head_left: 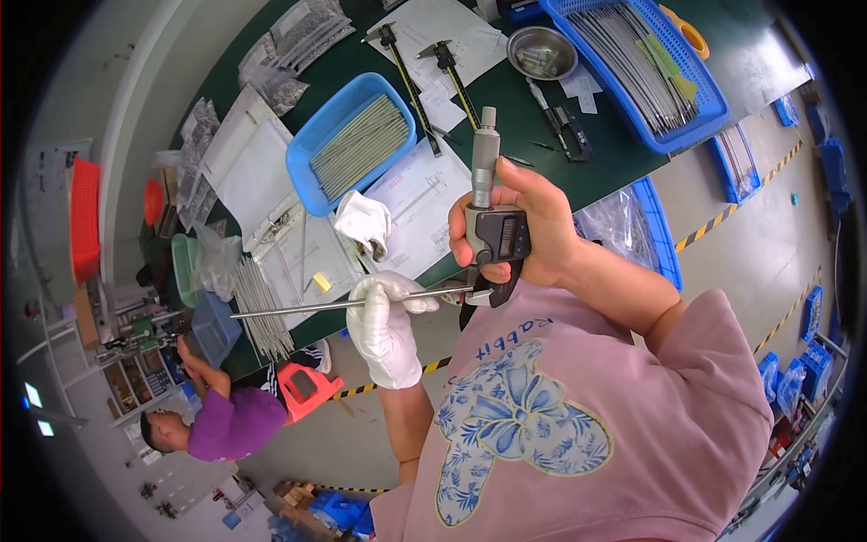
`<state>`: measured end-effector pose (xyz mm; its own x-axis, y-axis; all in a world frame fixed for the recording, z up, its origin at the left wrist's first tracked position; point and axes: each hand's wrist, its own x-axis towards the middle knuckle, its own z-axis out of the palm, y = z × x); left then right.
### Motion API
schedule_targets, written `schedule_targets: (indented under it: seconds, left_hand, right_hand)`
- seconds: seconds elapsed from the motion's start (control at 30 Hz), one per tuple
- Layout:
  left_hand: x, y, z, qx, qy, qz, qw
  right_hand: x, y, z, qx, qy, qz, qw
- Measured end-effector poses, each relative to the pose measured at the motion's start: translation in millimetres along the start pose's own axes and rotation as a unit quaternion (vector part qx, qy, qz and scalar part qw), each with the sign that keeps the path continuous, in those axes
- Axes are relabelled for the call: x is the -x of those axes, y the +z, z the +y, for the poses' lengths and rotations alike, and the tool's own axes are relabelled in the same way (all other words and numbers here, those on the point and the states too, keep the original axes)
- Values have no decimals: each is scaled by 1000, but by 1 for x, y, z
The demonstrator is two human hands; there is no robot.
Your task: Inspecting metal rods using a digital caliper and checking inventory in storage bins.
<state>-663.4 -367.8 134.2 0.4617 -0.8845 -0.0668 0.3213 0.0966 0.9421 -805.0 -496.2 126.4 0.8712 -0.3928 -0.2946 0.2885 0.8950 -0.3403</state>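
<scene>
Head view: a slim metal rod (298, 310), pinched in the gloved left hand's (384, 334) closed fingers, reaches the digital micrometer (486, 167) clasped by the right hand's (540, 221) curled fingers; crumpled white cloth (363, 219) lies beyond the left fingers.

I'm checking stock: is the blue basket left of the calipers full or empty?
Partly full: thin rods lie inside the blue basket, with bare wall showing beside them.
</scene>
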Motion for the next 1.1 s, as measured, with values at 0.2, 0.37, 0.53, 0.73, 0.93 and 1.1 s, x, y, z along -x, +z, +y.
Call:
schedule_targets:
  seconds: [0.2, 0.37, 0.53, 0.73, 0.93, 1.1]
  left_hand:
    - [2, -3, -2, 0, -4, 9, 1000]
    - [3, -8, -2, 7, 7, 11, 1000]
    - [4, -4, 0, -4, 0, 20, 1000]
    - [4, -5, 0, -17, -7, 25, 1000]
    - [4, -5, 0, -29, -13, 28, 999]
    - [3, -8, -1, -15, -24, 24, 999]
  right_hand:
    - [-5, -7, 4, 1, 49, -19, 999]
    - [-4, -4, 4, 7, 45, 3, 999]
    - [-8, -6, 8, 17, 46, -14, 999]
    - [-8, -6, 9, -10, 47, -15, 999]
    - [-8, -6, 9, 4, 39, -23, 999]
    - [-11, -6, 10, 29, 48, -6, 998]
